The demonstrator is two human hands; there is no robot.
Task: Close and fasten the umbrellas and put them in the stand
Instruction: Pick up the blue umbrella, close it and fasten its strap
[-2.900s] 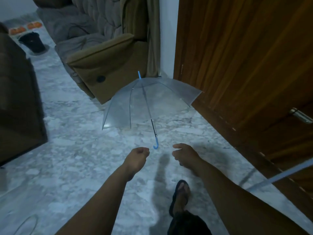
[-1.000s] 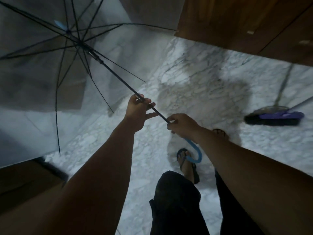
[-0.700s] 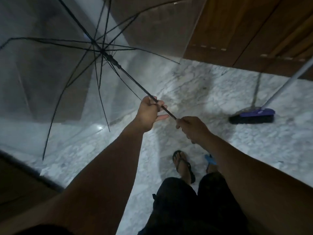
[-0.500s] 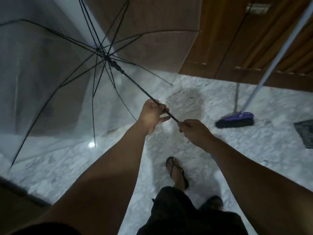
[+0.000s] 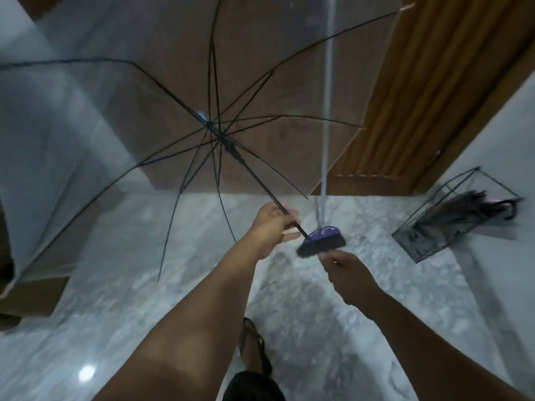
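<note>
One clear umbrella (image 5: 121, 117) is open and held out over the marble floor (image 5: 150, 285), its canopy spread wide and its black ribs fanning from the hub on one black shaft (image 5: 249, 172). The left hand (image 5: 270, 227) grips that shaft partway down, fingers curled round it with the lower fingers sticking out straighter. The right hand (image 5: 346, 273) is closed at the shaft's lower end, just right of the left hand; the handle itself is hidden inside the fist. To the right of the umbrella, near the white wall (image 5: 498, 157), one black wire stand (image 5: 425, 235) sits on the floor, leaning in this wide view, and holds one dark folded umbrella (image 5: 463, 209) whose curved handle juts out of the top. Between the open umbrella's shaft and the stand, one broom (image 5: 324, 241) with a purple head and pale stick stands on the floor. Behind the umbrella rises a brown wooden door (image 5: 419, 96). Below the hands, one foot in a dark sandal (image 5: 256, 351) shows.
</note>
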